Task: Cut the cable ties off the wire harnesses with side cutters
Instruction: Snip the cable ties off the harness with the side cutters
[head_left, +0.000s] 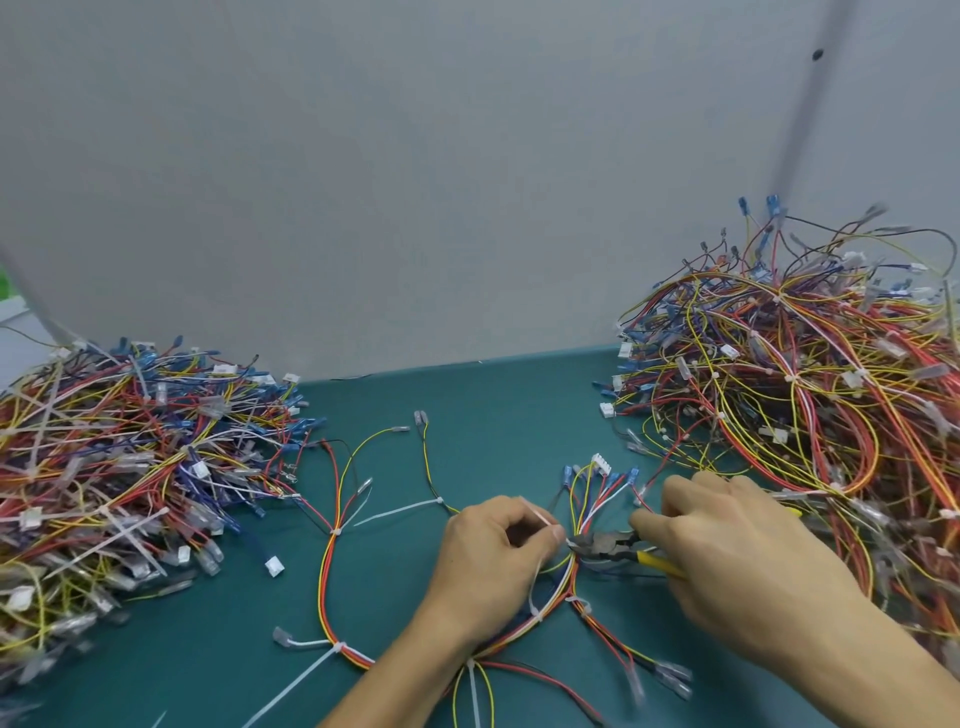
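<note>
Left hand (491, 558) in a pinch on a cable tie (539, 517), right hand (727, 551) tight around side cutters (605, 546).

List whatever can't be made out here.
Head view throughout.
Yellow handles of the side cutters: mostly covered by the right hand.
Whether the blades have bitten the cable tie: too small, beside the left hand.
Right harness pile: cut off by the frame edge.
Nearest terminals: blurred.

Your yellow-handled side cutters (605, 545) point left, nose against a white cable tie (542, 518) on the red, yellow and orange wire harness (332, 571) sprawled flat across the green surface (493, 415).
</note>
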